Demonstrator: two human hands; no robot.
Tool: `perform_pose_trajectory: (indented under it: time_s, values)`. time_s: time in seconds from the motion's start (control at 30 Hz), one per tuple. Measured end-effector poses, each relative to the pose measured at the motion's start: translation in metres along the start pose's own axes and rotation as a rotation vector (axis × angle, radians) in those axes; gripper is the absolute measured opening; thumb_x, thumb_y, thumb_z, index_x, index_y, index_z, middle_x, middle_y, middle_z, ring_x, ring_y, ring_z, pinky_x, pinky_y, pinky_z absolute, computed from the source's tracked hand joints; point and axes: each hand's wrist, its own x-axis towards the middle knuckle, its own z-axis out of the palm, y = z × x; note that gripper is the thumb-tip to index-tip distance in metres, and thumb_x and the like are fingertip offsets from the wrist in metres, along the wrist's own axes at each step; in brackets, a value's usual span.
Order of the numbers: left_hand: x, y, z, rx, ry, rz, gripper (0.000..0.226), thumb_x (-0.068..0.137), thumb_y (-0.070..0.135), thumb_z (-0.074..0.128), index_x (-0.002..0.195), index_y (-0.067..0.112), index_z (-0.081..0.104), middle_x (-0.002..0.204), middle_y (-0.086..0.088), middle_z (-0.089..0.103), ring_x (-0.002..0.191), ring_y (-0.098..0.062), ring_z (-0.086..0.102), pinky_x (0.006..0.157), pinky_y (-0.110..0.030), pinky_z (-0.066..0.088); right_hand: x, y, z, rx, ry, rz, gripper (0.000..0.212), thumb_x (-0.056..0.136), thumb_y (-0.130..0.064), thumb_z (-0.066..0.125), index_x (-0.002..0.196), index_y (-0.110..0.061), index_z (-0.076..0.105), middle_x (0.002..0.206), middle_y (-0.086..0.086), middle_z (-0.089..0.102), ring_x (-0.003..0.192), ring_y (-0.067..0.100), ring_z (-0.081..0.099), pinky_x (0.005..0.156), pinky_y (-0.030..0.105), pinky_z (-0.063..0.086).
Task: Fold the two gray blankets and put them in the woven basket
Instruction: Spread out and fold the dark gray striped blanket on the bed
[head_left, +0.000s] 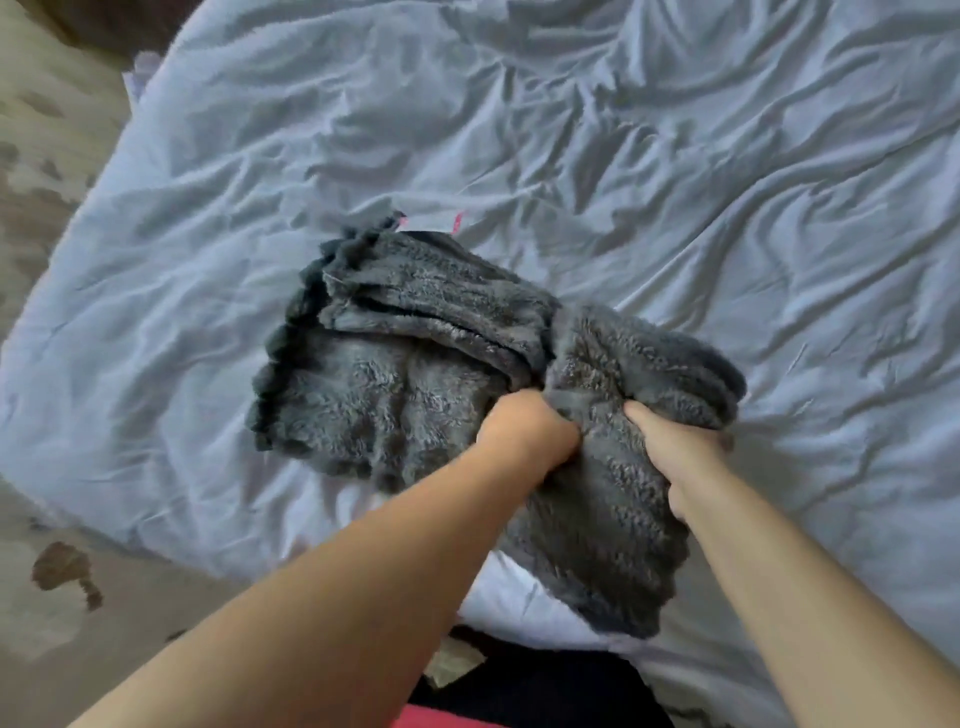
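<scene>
At the near edge of the bed: left hand (524, 431) fisted into the gray blanket (613, 499). The right hand (675, 447) grips the same bunched ridge just beside it. The blanket's lower end drapes toward the person. Beyond and touching it lies a layered gray heap (395, 353); second blanket or the same one, cannot tell. Basket not in view. Judgement: find two corners, spread flat on the sheet (675, 156), match edges, smooth each fold.
</scene>
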Motion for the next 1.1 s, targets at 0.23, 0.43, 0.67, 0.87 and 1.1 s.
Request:
perform_pose_trajectory:
  time_s: [0.23,0.43,0.67,0.87,1.1]
  values:
    - [-0.04,-0.047,-0.044,0.056,0.36,0.214,0.063,0.094,0.024,0.029,0.152,0.026,0.004,0.159,-0.009,0.01,0.145,-0.03,0.009,0.115,-0.049,0.012,-0.084,-0.071,0.052,-0.157,0.247,-0.021,0.132,0.048,-0.067,0.079,0.142,-0.001,0.014,0.139,0.026,0.036,0.123,0.044,0.041,0.102,0.053,0.04]
    - [0.009,-0.085,-0.102,-0.348,-0.006,0.234,0.044,0.101,0.032,0.025,0.139,0.027,0.045,0.143,-0.008,0.049,0.128,-0.027,0.045,0.103,-0.032,0.035,-0.14,-0.092,0.07,-0.268,0.102,-0.224,0.114,0.061,-0.071,0.066,0.142,-0.002,0.024,0.143,0.02,0.036,0.127,0.037,0.042,0.104,0.044,0.04]
    - [0.036,-0.133,-0.116,-0.643,-0.241,0.102,0.044,0.097,0.046,0.041,0.133,0.027,0.057,0.142,0.008,0.05,0.13,-0.01,0.043,0.115,-0.029,0.026,-0.136,-0.099,0.019,-0.523,-0.059,-0.597,0.057,0.084,-0.036,0.064,0.139,-0.034,0.047,0.155,-0.001,0.021,0.142,0.022,0.02,0.118,0.038,0.02]
    - [0.029,-0.139,-0.1,-0.834,-0.237,0.083,0.035,0.099,0.022,0.05,0.13,0.009,0.057,0.129,0.001,0.058,0.099,0.003,0.06,0.084,-0.009,0.047,-0.136,-0.098,0.024,-0.415,-0.36,-0.642,0.059,0.088,-0.033,0.065,0.142,-0.034,0.041,0.142,-0.011,0.038,0.135,0.009,0.034,0.115,0.029,0.025]
    - [0.01,-0.155,-0.157,-0.125,0.048,-0.066,0.022,0.093,0.006,0.047,0.1,-0.009,0.062,0.11,-0.024,0.064,0.093,-0.032,0.059,0.071,-0.029,0.039,-0.169,-0.136,0.08,-0.87,-0.333,-0.882,0.065,0.082,-0.058,0.06,0.142,-0.044,0.038,0.15,0.002,0.016,0.141,0.028,0.024,0.113,0.038,0.027]
